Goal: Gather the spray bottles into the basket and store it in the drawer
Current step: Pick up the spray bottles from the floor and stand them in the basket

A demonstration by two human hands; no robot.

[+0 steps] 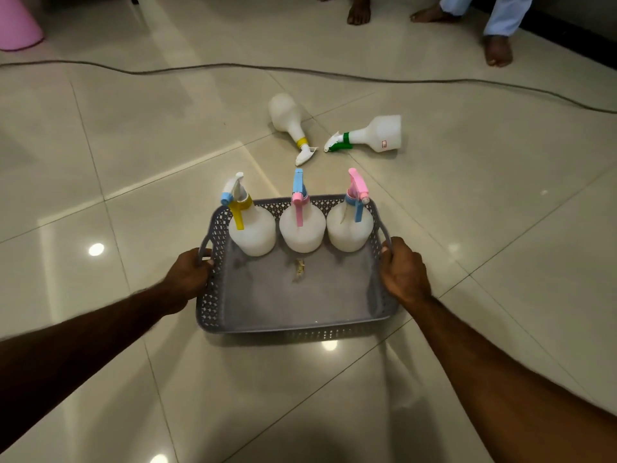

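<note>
While three spray bottles stand upright in a row along the far wall of the grey perforated basket (297, 315), two more lie on their sides on the tiled floor (467, 202) beyond that far edge, and these are what the next move turns on. The yellow-collared bottle (289, 123) lies straight ahead of the basket's far side, its long axis running toward the person with the nozzle nearest the basket. The green-triggered bottle (374, 133) lies to the right of it, long axis running crosswise, nozzle pointing left toward the other's nozzle, so the two heads nearly meet. Both sit a little right of the basket's middle, so the right hand is likely the nearer one for either.

The left hand (188, 275) is closed around the basket's left handle and the right hand (402, 270) around its right handle, well apart with the basket between them. In the basket, the yellow-triggered bottle (250, 228) is at the left, the pink-triggered bottle (302, 228) in the middle, the blue-triggered bottle (349, 225) at the right; the near half of the basket floor is free, bar a small scrap I cannot identify.

A dark cable (233, 65) crosses the floor farther off. No drawer is in view.
</note>
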